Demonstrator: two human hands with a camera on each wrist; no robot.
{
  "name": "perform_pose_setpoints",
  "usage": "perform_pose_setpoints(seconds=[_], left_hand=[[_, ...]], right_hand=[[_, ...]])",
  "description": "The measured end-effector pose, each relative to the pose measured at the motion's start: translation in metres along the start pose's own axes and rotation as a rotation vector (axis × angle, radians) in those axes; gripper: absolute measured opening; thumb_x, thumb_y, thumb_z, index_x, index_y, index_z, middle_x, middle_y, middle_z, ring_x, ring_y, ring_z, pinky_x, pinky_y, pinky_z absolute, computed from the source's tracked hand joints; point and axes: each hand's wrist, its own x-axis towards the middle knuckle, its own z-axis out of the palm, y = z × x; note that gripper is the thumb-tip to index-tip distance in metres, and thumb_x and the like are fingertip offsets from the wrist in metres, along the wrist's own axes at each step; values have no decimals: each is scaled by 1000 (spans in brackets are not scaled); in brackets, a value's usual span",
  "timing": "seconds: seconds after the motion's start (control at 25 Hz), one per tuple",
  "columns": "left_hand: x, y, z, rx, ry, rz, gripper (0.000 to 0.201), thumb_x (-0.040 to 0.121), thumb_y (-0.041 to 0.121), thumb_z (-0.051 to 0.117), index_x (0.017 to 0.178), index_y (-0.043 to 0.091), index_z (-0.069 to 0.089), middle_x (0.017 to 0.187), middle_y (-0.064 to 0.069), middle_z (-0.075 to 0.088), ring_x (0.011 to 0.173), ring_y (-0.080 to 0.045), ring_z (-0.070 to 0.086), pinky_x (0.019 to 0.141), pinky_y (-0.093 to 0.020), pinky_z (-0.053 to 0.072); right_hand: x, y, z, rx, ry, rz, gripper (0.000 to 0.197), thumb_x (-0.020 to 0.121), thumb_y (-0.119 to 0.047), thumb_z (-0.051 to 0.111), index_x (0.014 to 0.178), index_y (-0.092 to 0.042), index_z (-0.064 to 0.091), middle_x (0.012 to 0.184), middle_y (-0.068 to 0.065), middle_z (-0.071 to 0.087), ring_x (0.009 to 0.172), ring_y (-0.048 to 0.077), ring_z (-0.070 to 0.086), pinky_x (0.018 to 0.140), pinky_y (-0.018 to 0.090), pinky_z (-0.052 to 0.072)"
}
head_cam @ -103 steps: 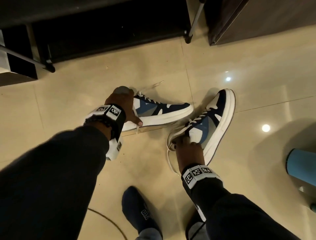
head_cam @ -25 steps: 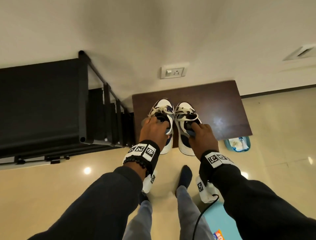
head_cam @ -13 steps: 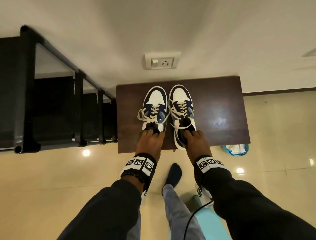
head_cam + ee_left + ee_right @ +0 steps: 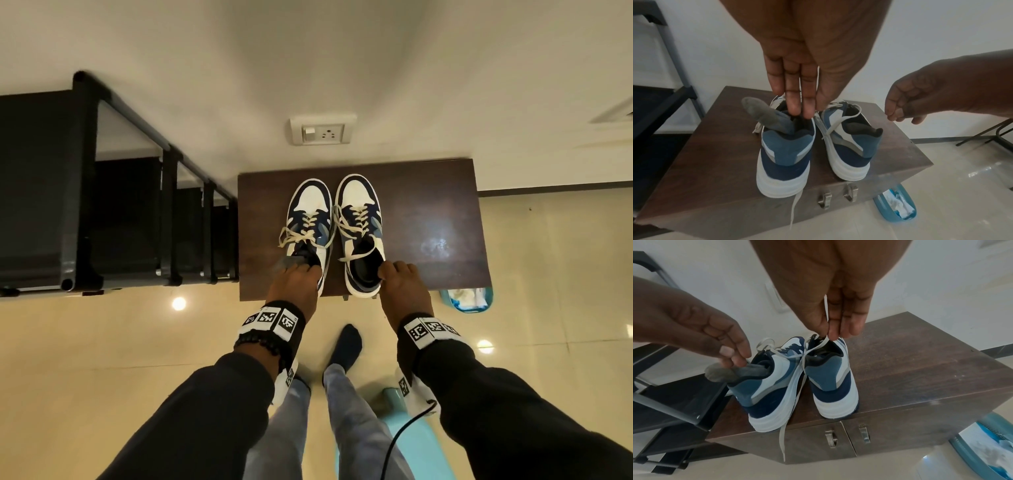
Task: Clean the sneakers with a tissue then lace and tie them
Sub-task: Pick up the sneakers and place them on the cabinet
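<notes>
Left hand [image 4: 295, 286] w/ straight fingers dipping into heel opening of left navy-blue-and-white sneaker [image 4: 308, 224], beside grey sock [image 4: 766, 116] sticking out of it; gripping nothing. Right hand [image 4: 404, 286] relaxed, loose, just above right matching sneaker [image 4: 359, 233], holding nothing. Both sneakers side by side, toes to wall, laces untied, on dark brown wooden cabinet [image 4: 442, 219]. Blue tray w/ white tissues [image 4: 467, 299] on floor at right.

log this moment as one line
left sneaker and right sneaker: on cabinet | laces: loose | left hand: at grey sock in left sneaker, grip unclear | right hand: empty, by right sneaker collar
</notes>
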Motion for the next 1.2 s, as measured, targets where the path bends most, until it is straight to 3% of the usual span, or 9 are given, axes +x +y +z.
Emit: perform_pose_setpoints(seconds=[0.28,0.6,0.8,1.0,1.2], left_hand=[[-30,-15,-3,-98,-158,-14,20,92,12,49,110,12,59,108,-10,66,100,-29,62,88,-39,52],[-60,-11,-21,-110,-111,-4,18,93,14,47,105,16,60,104,-10,65,97,-31,61,83,-39,52],[-66,2,0,-186,-87,-24,19,95,18,45,106,16,60,103,-9,65,98,-32,60,80,-36,49],[-43,19,58,-215,-155,-111,20,95,19,42,107,18,58,107,-8,64,98,-32,58,81,-34,46],[11,36,165,-169,-279,-109,23,96,18,43,115,14,56,114,-9,63,105,-30,58,81,-34,42]], right_hand=[[-28,-15,-12,-50,-76,1,24,92,-18,55,116,-15,52,109,5,60,99,19,54,84,28,48],[-52,-46,-28,65,-61,-30,10,94,-16,50,101,-13,55,92,4,57,76,16,50,72,26,48],[-53,-43,-12,101,-76,-122,11,92,-12,50,99,-13,59,99,7,62,85,23,60,78,32,52],[-26,-17,42,35,-197,-205,13,92,-14,49,102,-15,58,101,7,64,88,25,61,78,32,51],[22,30,160,-121,-499,-335,25,94,-15,45,115,-15,58,112,10,62,104,30,59,85,36,49]])
